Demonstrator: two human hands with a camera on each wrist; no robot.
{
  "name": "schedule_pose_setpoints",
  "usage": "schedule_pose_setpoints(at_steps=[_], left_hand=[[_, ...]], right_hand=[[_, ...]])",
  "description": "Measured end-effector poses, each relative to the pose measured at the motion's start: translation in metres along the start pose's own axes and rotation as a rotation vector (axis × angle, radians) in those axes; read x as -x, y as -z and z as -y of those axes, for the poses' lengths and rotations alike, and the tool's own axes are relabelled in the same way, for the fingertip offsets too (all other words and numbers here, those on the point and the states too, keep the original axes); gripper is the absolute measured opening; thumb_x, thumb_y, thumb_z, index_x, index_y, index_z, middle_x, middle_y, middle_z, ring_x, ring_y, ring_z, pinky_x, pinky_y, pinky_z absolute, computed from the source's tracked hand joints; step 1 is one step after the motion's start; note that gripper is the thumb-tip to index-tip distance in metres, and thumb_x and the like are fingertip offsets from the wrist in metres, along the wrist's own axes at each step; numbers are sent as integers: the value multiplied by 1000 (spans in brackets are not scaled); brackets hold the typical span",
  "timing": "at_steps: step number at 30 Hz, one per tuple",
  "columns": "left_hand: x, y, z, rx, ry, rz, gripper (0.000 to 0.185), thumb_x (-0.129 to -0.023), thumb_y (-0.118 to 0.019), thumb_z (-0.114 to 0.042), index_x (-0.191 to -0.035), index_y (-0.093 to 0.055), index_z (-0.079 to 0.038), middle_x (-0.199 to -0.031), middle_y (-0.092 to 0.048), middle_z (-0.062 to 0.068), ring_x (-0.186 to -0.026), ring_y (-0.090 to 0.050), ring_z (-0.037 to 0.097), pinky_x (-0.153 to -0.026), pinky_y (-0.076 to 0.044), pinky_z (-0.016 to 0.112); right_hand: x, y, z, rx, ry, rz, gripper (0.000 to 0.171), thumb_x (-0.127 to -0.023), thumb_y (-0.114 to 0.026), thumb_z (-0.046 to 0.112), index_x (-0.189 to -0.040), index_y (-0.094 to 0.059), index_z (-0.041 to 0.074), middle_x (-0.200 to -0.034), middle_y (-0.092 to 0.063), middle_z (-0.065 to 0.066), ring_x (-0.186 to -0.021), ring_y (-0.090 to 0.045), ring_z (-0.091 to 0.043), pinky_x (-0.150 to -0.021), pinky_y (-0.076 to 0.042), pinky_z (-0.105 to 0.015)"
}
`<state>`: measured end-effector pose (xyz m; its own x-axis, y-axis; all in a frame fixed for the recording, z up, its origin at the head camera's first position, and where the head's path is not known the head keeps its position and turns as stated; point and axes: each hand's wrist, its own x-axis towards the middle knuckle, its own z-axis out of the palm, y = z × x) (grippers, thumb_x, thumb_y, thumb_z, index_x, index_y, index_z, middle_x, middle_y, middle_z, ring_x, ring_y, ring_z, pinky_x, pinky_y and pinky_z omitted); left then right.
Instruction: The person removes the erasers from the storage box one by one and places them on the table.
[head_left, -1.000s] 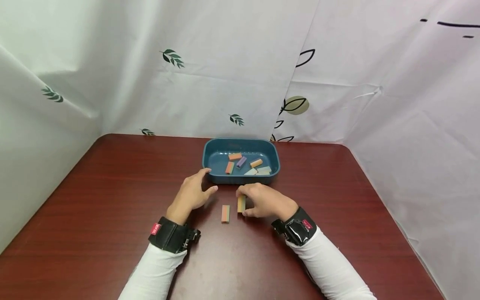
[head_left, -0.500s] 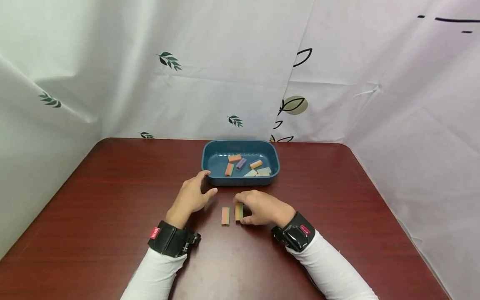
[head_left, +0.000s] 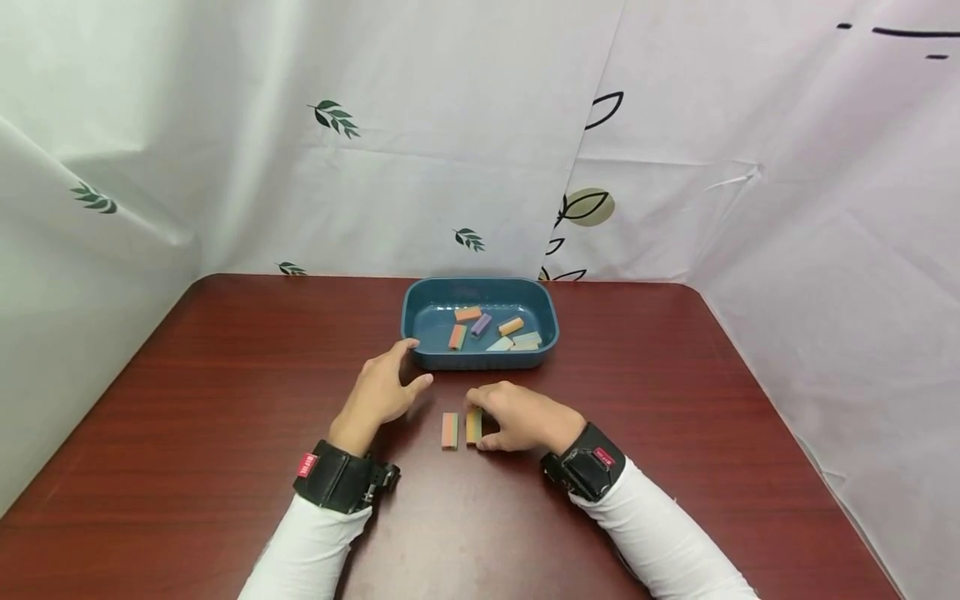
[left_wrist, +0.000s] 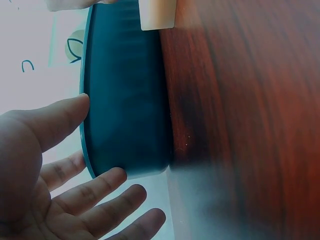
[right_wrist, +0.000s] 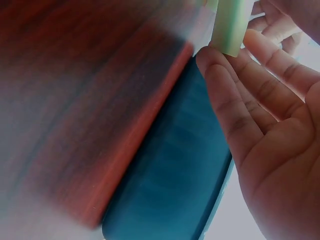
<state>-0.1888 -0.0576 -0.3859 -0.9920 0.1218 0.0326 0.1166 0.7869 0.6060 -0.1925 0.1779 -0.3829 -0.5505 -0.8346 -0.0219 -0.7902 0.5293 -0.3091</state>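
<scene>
My right hand [head_left: 527, 417] pinches a small yellow-and-green block [head_left: 473, 426] by its ends, thumb at the near end and fingers at the far one. In the right wrist view the block [right_wrist: 232, 27] shows pale green against the fingertips. Just left of it an orange-and-green block [head_left: 449, 431] lies lengthwise on the table. With fingers spread and nothing held, my left hand [head_left: 377, 392] is by the front left corner of a blue tray [head_left: 480, 361]. The left wrist view shows its thumb near the tray's rim [left_wrist: 85, 120]; whether they touch, I cannot tell.
Several small blocks lie inside the tray, among them a purple one [head_left: 482, 325], an orange one [head_left: 468, 313] and pale ones [head_left: 527, 339]. The tray is near the back edge of the red-brown table [head_left: 225, 375]. A white curtain [head_left: 450, 125] hangs behind.
My right hand has brought the yellow-and-green block nearer to me and then left, closer to the orange-and-green one. The left hand has stayed nearly still.
</scene>
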Motion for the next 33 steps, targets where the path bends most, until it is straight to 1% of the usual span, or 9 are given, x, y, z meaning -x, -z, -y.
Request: schedule_pose_setpoints(at_steps=[5, 9, 17, 20, 25, 27, 29, 33], left_hand=[[0, 0, 1, -5, 2, 2, 64, -92, -67, -29, -147, -40, -10, -143, -46, 23, -130, -42, 42, -101, -38, 58], [-1, 0, 1, -6, 2, 4, 64, -92, -67, -29, -147, -40, -10, -143, -46, 23, -130, -42, 42, -101, -38, 58], [0, 0, 0, -4, 8, 5, 64, -92, -67, -29, -147, -40, -10, -143, -45, 23, -131, -41, 42, -102, -37, 58], [2, -1, 1, -2, 8, 8, 64, -92, -67, -29, -147, -40, -9, -143, -45, 23, -131, -41, 42, -102, -37, 58], [7, -2, 7, -7, 25, 23, 64, -92, -67, -28, -147, -39, -9, -143, -45, 23, -130, -42, 43, -101, -38, 59], [7, -2, 7, -15, 34, 29, 64, -92, -67, -29, -147, -39, -10, -143, -45, 23, -129, -42, 43, -101, -38, 58], [5, -2, 7, -20, 29, 28, 64, -93, -67, -29, -147, -39, -10, -143, -45, 24, -129, -42, 43, -101, -38, 59], [-1, -1, 3, -14, 11, 19, 64, -93, -66, -31, -147, -39, -11, -143, -45, 23, -130, -42, 42, -102, -38, 58]], right_hand=[[-2, -3, -1, 18, 13, -6, 34, -83, -78, 24, -107, -59, 9, -91, -58, 1, -79, -50, -8, -71, -45, -22], [-2, -4, -1, 25, 2, 3, 34, -83, -78, 24, -106, -59, 9, -90, -57, 3, -79, -50, -8, -71, -45, -22], [0, -2, 0, 38, -40, 37, 42, -84, -78, 28, -114, -60, 6, -97, -59, 2, -85, -53, -8, -77, -48, -25], [0, -4, 2, 34, -52, 51, 42, -83, -79, 30, -114, -61, 6, -97, -59, 3, -85, -53, -8, -78, -48, -25], [-1, -9, 4, 16, -36, 66, 45, -84, -77, 33, -115, -60, 6, -98, -59, 2, -87, -54, -8, -79, -48, -24], [-1, -9, 4, 8, -22, 61, 45, -85, -77, 33, -115, -60, 5, -98, -59, 2, -87, -54, -8, -79, -48, -24], [-1, -7, 1, -1, -20, 41, 42, -85, -76, 31, -114, -61, 6, -98, -59, 1, -86, -53, -9, -78, -48, -25], [0, 0, -6, -9, -25, -24, 30, -87, -75, 24, -109, -62, 8, -96, -60, 1, -83, -53, -9, -75, -48, -27]])
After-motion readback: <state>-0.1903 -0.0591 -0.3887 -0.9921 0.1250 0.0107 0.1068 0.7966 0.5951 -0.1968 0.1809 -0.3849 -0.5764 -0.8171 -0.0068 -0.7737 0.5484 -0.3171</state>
